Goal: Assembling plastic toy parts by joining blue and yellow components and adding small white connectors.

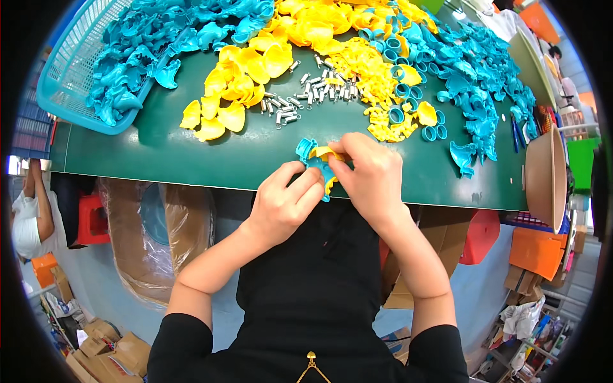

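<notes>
Fingers (308, 184), L hand (283, 201) + R hand (372, 172), tight on curved teal/yellow plastic pcs (320, 165), nr coiled metal springs (311, 96)

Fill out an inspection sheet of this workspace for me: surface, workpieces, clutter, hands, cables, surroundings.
Surface: green table, partly covered.
Workpieces: teal piece and yellow piece, held together near the table's front edge.
Clutter: yellow parts, metal springs, teal parts, teal basket.
Hands: left hand's fingers on the teal piece; right hand's pinching the yellow piece.
Cables: nothing seen.
Surroundings: red stool, cardboard boxes, another person at left.
</notes>
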Demonstrator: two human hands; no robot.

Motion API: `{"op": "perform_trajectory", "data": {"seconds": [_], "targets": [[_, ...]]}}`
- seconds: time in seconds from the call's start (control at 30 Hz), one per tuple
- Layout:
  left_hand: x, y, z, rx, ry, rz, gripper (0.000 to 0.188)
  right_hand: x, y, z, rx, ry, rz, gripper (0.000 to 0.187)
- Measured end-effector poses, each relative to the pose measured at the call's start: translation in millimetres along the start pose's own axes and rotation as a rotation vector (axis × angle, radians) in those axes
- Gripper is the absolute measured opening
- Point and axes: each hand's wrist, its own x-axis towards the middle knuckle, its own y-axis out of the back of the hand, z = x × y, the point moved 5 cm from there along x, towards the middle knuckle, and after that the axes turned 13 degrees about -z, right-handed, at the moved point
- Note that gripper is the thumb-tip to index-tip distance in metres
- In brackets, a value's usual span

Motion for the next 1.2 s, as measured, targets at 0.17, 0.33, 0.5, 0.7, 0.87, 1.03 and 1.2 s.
{"op": "perform_trajectory", "data": {"seconds": [0.17, 0.33, 0.5, 0.7, 0.87, 1.03, 1.2], "targets": [[-2, 3, 1, 0.014, 0.029, -0.009, 0.019, 5, 4, -4, 0.009, -0.063, 0.01, 0.016], [-1, 4, -5, -0.007, 0.028, 0.006, 0.019, 8, -1, -3, -0.009, -0.036, -0.01, 0.016], [0, -2, -4, -0.035, -0.077, 0.041, 0.02, -10, 3, 0, -0.063, -0.025, 0.088, 0.017], [-8, -1, -1, -0.102, -0.028, 0.141, 0.04, -22, 5, 7, 0.299, 0.011, 0.036, 0.027], [-9, -17, 20, -1.79, 0.565, -0.181, 0.097, -63, 53, 14, 0.232, 0.092, 0.069, 0.032], [-10, -60, 52, -2.732, 0.585, -0.68, 0.05, -88, 81, 20, 0.204, 0.086, -0.018, 0.024], [14, -60, 59, -2.66, 0.409, -0.522, 0.051, -99, 105, 128, -0.618, -0.268, 0.246, 0.031]]}}
